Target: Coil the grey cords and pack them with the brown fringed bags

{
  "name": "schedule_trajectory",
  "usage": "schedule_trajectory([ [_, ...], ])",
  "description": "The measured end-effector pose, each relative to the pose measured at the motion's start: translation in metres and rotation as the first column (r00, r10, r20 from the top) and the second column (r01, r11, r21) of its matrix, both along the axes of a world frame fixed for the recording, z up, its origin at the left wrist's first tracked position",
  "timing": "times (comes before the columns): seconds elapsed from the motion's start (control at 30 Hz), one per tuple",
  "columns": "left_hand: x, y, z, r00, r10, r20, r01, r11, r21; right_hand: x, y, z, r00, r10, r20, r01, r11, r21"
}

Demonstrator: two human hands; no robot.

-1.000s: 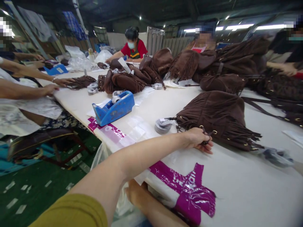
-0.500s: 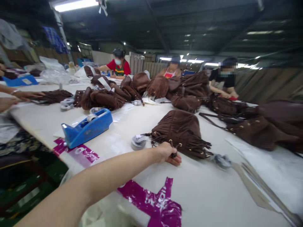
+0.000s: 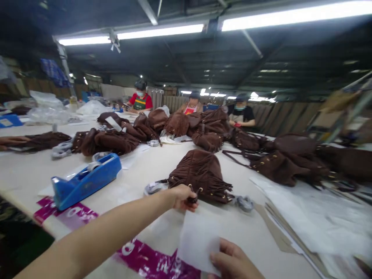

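Note:
My left hand reaches across the white table and is closed on the near edge of a brown fringed suede bag, at a small dark fitting. My right hand comes in at the bottom edge and pinches a sheet of white paper that lies on the table just in front of the bag. Grey wrapped bundles lie on either side of the bag, one on the left and one on the right.
A blue tape dispenser stands at left above a magenta-printed plastic bag. Several more brown bags are piled mid-table and at right. White sheets lie at right. Other people work along the far side and at the left.
The view has swung up and to the right. My right hand has come into view holding the white sheet. My left hand stays on the bag's edge.

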State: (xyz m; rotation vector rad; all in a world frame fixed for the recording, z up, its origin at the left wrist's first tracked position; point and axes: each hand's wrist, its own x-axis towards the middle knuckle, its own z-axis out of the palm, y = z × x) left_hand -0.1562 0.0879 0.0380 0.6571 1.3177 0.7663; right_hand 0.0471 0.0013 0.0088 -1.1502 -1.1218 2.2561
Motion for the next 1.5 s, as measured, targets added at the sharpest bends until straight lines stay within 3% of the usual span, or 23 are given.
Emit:
schedule_trajectory([
  [0.17,-0.002,0.002,-0.002,0.998,0.06,-0.008,-0.059,0.989,0.134,-0.026,0.038,0.005,0.987,-0.075,0.144,0.066,0.996,0.062],
  [0.33,-0.007,0.005,0.0,0.994,0.107,-0.017,-0.104,0.989,0.105,-0.029,0.05,-0.001,0.977,-0.121,0.178,0.099,0.987,0.124],
  [0.6,0.001,-0.002,-0.002,0.99,0.141,-0.023,-0.135,0.977,0.165,-0.044,0.065,-0.003,0.997,-0.082,0.005,0.081,0.994,0.076],
  [0.77,-0.003,-0.003,-0.003,0.989,0.141,-0.04,-0.129,0.969,0.21,-0.051,0.071,0.002,0.999,-0.048,-0.008,0.049,0.99,0.134],
  [0.9,-0.005,-0.003,-0.002,0.993,0.114,-0.026,-0.107,0.974,0.198,-0.047,0.074,0.006,0.991,-0.081,-0.103,0.097,0.983,0.155],
  [1.03,-0.004,-0.005,-0.003,0.992,0.127,-0.023,-0.119,0.968,0.219,-0.052,0.081,-0.007,0.959,-0.152,-0.24,0.178,0.98,0.091],
  [1.13,-0.003,-0.007,-0.008,0.982,0.188,-0.032,-0.172,0.945,0.278,-0.059,0.087,-0.027,0.902,-0.198,-0.383,0.273,0.95,0.151],
  [1.23,-0.002,-0.007,-0.016,0.964,0.262,-0.051,-0.228,0.906,0.356,-0.06,0.092,-0.04,0.88,-0.158,-0.448,0.285,0.93,0.231],
  [1.4,0.003,-0.006,-0.024,0.917,0.393,-0.07,-0.322,0.831,0.453,-0.058,0.095,-0.039,0.886,-0.121,-0.448,0.262,0.927,0.269],
  [1.5,0.005,-0.009,-0.023,0.921,0.389,-0.034,-0.34,0.842,0.42,-0.059,0.095,-0.037,0.901,-0.143,-0.41,0.273,0.921,0.279],
])
